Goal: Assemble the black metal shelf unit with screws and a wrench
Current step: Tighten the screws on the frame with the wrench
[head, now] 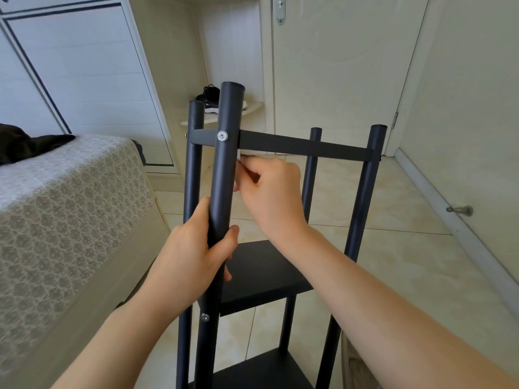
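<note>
The black metal shelf unit stands upright in front of me on the tiled floor, with several round posts. My left hand (193,256) grips the nearest post (226,164) around its middle. A silver screw (222,135) sits in that post where the top crossbar (303,147) joins it. A second screw (205,317) shows lower on the same post. My right hand (269,189) is just right of the post, under the crossbar, fingers curled and pinching something small and thin that I cannot make out. Two black shelf boards (264,273) lie below my hands.
A bed with a patterned cover (64,209) stands close on the left. A closed door (337,66) and a wall with a doorstop (460,210) are ahead and right. Dark shoes (213,98) sit on a low corner shelf behind the unit.
</note>
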### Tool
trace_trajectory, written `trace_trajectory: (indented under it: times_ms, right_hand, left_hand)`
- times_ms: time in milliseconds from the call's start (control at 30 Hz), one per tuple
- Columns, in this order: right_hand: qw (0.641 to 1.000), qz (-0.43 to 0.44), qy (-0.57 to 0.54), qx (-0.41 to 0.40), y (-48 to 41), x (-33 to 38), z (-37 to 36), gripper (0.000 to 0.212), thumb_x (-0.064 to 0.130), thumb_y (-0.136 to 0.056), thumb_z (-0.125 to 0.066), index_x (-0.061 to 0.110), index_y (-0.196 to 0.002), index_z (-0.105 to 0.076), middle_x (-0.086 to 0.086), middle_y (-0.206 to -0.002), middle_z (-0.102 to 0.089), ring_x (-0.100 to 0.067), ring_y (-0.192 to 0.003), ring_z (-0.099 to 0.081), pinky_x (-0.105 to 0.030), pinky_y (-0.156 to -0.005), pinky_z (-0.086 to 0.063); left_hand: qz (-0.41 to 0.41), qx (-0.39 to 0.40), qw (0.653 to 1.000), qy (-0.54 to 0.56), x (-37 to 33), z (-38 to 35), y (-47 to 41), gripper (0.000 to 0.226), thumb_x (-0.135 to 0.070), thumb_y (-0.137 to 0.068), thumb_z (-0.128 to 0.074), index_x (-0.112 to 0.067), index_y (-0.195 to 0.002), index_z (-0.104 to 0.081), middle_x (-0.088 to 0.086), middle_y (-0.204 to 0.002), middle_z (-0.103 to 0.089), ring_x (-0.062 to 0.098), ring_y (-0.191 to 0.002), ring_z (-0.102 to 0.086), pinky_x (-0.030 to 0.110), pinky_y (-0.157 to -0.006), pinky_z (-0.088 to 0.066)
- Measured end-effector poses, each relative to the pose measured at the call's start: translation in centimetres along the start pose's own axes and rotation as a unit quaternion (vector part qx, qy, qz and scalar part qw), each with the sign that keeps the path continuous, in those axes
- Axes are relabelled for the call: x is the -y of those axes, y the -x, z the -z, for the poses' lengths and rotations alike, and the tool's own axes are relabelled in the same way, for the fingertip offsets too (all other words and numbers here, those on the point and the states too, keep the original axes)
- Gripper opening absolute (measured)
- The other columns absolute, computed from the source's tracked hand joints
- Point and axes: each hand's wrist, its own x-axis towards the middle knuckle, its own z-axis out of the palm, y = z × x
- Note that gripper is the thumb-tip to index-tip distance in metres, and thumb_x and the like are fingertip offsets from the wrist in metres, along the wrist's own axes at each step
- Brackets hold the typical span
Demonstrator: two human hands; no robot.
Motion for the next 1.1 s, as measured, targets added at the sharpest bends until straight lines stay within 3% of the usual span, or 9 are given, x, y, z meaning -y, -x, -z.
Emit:
trace_trajectory:
  times_ms: [167, 433, 633, 733, 867, 1000, 1100]
  right_hand:
    - [0.997, 0.029, 0.0, -0.07, 0.0, -0.8, -1.6, 0.031, 0.015, -0.095, -0.063, 0.007, -0.064, -0.066, 0.003, -0.049, -0.046, -0.014, -0.045, -0.039, -0.024, -0.051, -0.031]
    - [0.993, 0.015, -0.018, -0.112, -0.3, -1.3, -3.5, 0.02, 0.013, -0.092, -0.062, 0.007, -0.074, -0.068, 0.009, -0.063, -0.047, -0.01, -0.062, -0.04, -0.018, -0.059, -0.028]
    - [0.997, -0.025, -0.04, -0.053, -0.6, -1.2, -3.4, 0.025, 0.014, -0.093, -0.062, 0.012, -0.068, -0.064, 0.009, -0.059, -0.045, -0.014, -0.064, -0.042, -0.024, -0.06, -0.03]
    - [0.998, -0.044, -0.038, -0.022, -0.5, -1.1, -2.7, 0.034, 0.015, -0.095, -0.061, 0.018, -0.062, -0.054, 0.011, -0.05, -0.042, -0.011, -0.055, -0.041, -0.018, -0.055, -0.03]
    - [0.996, -0.064, -0.065, 0.019, -0.6, -1.0, -1.5, 0.04, 0.014, -0.096, -0.059, 0.01, -0.057, -0.055, -0.003, -0.051, -0.052, -0.014, -0.05, -0.048, -0.022, -0.053, -0.038]
    - [0.992, -0.087, -0.075, 0.055, -0.8, -0.8, -0.2, 0.051, 0.014, -0.095, -0.061, 0.019, -0.049, -0.042, 0.009, -0.043, -0.035, -0.008, -0.044, -0.037, -0.015, -0.048, -0.029]
    - [0.988, -0.101, -0.087, 0.079, -0.8, -0.7, 0.5, 0.043, 0.014, -0.094, -0.062, 0.005, -0.053, -0.056, 0.009, -0.042, -0.032, -0.008, -0.044, -0.035, -0.016, -0.051, -0.031]
  left_hand:
    - [0.003, -0.005, 1.0, -0.007, 0.2, 0.0, -0.1, 0.014, -0.035, -0.091, -0.054, -0.026, -0.092, -0.043, -0.001, -0.072, -0.066, 0.018, -0.047, -0.069, 0.043, -0.055, -0.059]
    - [0.003, -0.009, 1.0, 0.014, 0.5, 0.0, -0.5, 0.014, -0.035, -0.089, -0.055, -0.026, -0.092, -0.046, 0.0, -0.072, -0.067, 0.02, -0.046, -0.068, 0.033, -0.052, -0.057]
    - [0.009, -0.012, 0.999, 0.03, 0.7, -0.1, -0.7, 0.012, -0.034, -0.088, -0.056, -0.029, -0.092, -0.046, -0.002, -0.072, -0.067, 0.021, -0.046, -0.068, 0.024, -0.049, -0.054]
    - [0.01, -0.01, 0.999, 0.034, 0.8, 0.0, -0.7, 0.011, -0.031, -0.092, -0.057, -0.032, -0.093, -0.046, -0.001, -0.073, -0.067, 0.022, -0.046, -0.068, 0.023, -0.05, -0.054]
    - [0.009, -0.005, 0.999, 0.034, 0.9, 0.0, -0.7, 0.011, -0.033, -0.091, -0.056, -0.032, -0.092, -0.045, -0.001, -0.073, -0.067, 0.021, -0.047, -0.068, 0.023, -0.051, -0.054]
    - [0.005, -0.007, 0.999, 0.031, 0.9, 0.0, -0.7, 0.013, -0.032, -0.093, -0.057, -0.031, -0.089, -0.044, -0.001, -0.072, -0.067, 0.021, -0.046, -0.068, 0.025, -0.051, -0.055]
    - [0.005, -0.003, 1.0, 0.027, 0.8, 0.0, -0.6, 0.013, -0.037, -0.091, -0.056, -0.032, -0.089, -0.044, -0.003, -0.073, -0.067, 0.02, -0.047, -0.069, 0.027, -0.051, -0.056]
